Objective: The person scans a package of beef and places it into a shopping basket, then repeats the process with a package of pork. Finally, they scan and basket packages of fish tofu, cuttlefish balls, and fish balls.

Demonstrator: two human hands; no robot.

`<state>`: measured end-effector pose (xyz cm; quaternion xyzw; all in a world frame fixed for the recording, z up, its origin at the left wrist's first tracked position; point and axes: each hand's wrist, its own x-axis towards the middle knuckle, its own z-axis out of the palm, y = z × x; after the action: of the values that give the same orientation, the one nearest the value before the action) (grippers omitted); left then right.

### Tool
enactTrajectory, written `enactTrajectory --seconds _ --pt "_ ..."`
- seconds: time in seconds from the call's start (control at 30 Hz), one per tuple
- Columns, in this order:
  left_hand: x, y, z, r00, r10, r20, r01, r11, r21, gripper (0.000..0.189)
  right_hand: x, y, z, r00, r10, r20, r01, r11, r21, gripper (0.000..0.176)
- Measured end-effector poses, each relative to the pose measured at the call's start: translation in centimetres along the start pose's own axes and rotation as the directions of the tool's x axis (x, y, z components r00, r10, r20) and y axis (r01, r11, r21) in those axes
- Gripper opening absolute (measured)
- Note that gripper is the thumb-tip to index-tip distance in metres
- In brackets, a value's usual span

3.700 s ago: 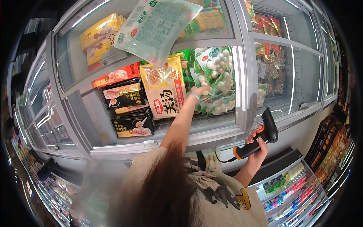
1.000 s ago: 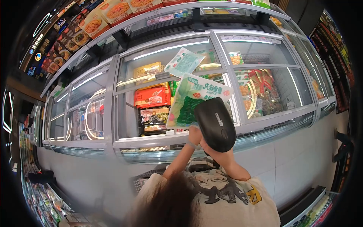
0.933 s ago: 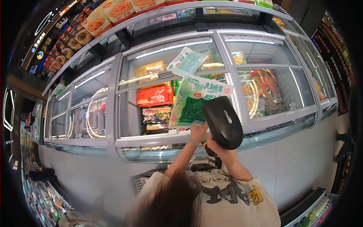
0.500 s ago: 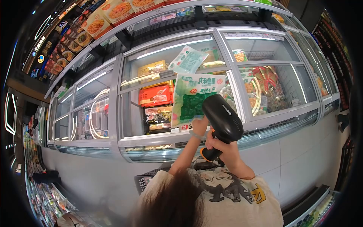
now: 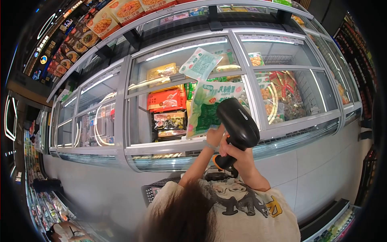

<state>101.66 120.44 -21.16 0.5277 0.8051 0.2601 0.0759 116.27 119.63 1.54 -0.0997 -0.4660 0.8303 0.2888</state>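
Observation:
My left hand (image 5: 215, 137) is closed on the lower edge of a green-and-white frozen food bag (image 5: 205, 113), which is held up tilted over the open freezer section. Wrapped around the handle of a black handheld barcode scanner (image 5: 238, 124) is my right hand (image 5: 238, 156). The scanner's head points toward the bag and covers its lower right part. Another white-and-green bag (image 5: 200, 63) lies on the freezer glass just behind. Inside the freezer, left of the held bag, are a red package (image 5: 166, 100) and a dark package (image 5: 170, 122).
Chest freezers (image 5: 123, 109) with sliding glass lids run across the view. Bags (image 5: 285, 92) show through the right-hand glass. A dark basket (image 5: 151, 192) stands by my body on the grey floor (image 5: 100, 189). Boxed foods (image 5: 102, 24) line the back ledge.
The held bag has shifted a little right and turned, with its right side angled away. My left hand moved slightly right with it. The scanner stays almost in place.

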Motion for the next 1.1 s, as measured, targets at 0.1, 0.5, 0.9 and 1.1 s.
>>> enactTrajectory --seconds 0.1,0.5,0.9,1.1 --pt "-0.2 0.6 -0.4 0.997 -0.072 -0.009 0.072 0.997 -0.03 0.028 0.1 -0.1 -0.2 0.999 -0.016 -0.035 0.015 0.999 -0.029 0.028" --pt "-0.4 3.4 -13.2 0.965 -0.214 0.151 0.194 0.194 -0.962 0.046 6.9 -3.8 -9.8 0.94 -0.225 -0.257 -0.02 0.716 -0.698 0.021" --pt "2.0 0.7 -14.6 0.916 -0.098 0.39 0.389 -0.025 -0.921 0.046 11.4 -0.8 -9.8 0.989 0.123 -0.085 -0.15 0.81 -0.567 0.033" --pt "3.6 0.1 -13.6 0.95 -0.225 0.219 0.178 -0.188 -0.966 0.045 16.3 -0.7 -9.8 0.993 0.076 -0.096 -0.116 0.834 -0.54 0.027"
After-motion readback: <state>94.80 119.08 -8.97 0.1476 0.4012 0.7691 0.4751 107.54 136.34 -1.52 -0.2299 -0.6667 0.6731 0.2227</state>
